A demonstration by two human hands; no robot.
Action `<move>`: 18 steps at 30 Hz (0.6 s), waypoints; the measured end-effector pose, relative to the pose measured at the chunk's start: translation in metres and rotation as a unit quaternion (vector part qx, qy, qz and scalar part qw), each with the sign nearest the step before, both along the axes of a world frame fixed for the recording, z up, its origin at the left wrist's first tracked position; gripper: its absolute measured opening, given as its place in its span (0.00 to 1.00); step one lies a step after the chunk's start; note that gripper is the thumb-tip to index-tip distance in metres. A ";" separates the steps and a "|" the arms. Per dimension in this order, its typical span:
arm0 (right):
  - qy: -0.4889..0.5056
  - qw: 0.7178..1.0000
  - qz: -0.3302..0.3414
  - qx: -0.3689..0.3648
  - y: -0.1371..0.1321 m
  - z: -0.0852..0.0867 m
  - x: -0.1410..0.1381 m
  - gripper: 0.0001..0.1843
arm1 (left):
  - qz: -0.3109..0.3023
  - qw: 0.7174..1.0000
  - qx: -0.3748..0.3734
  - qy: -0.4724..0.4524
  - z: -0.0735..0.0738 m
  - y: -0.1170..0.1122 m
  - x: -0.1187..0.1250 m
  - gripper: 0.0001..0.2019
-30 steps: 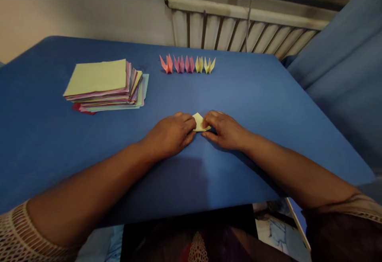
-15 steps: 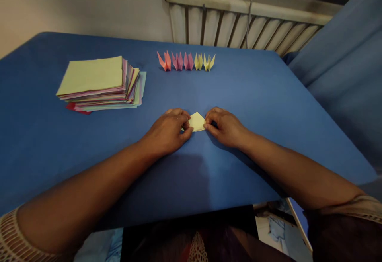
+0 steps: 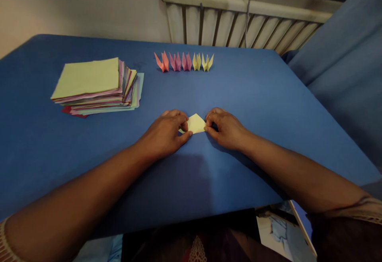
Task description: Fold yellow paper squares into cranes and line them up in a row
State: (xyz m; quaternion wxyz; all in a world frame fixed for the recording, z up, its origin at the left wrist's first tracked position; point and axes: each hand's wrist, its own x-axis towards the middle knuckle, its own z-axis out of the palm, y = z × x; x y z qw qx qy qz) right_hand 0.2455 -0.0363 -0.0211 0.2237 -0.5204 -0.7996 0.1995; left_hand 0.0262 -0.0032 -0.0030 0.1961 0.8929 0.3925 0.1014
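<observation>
Two hands press a folded yellow paper [image 3: 195,124] flat on the table [image 3: 268,106], left hand [image 3: 167,132] pinching its left corner, right hand [image 3: 225,128] its right, apparently steadying a crease. Beyond the fingertips [image 3: 185,127] stand folded pieces [image 3: 183,61] in a row; far left, a paper stack [image 3: 92,83].

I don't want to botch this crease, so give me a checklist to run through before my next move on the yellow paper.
1. Paper rests on the table: ok.
2. Left hand pinches its left edge: ok.
3. Right hand grips its right corner: ok.
4. Folded pieces stand in a row, apart from both hands: ok.
5. Stack squared up: not ok, lower sheets stick out.
6. Paper's edges matched under the fingers: cannot tell.
</observation>
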 end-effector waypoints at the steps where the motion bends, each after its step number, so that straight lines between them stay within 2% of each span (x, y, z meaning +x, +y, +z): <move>1: 0.003 1.000 -0.005 -0.005 0.000 0.000 0.000 0.05 | 0.000 1.000 -0.005 -0.008 0.000 0.000 0.000 0.07; 6: -0.007 1.000 -0.011 -0.011 0.001 0.003 0.002 0.06 | -0.011 0.998 -0.028 -0.046 0.000 -0.001 0.002 0.06; 12: -0.046 0.999 -0.015 -0.001 0.002 0.004 0.006 0.06 | -0.004 0.999 -0.019 -0.043 -0.003 0.002 0.001 0.07; 18: -0.013 0.999 -0.024 -0.021 0.008 0.003 0.015 0.07 | -0.022 0.999 0.003 -0.043 -0.007 0.004 -0.001 0.08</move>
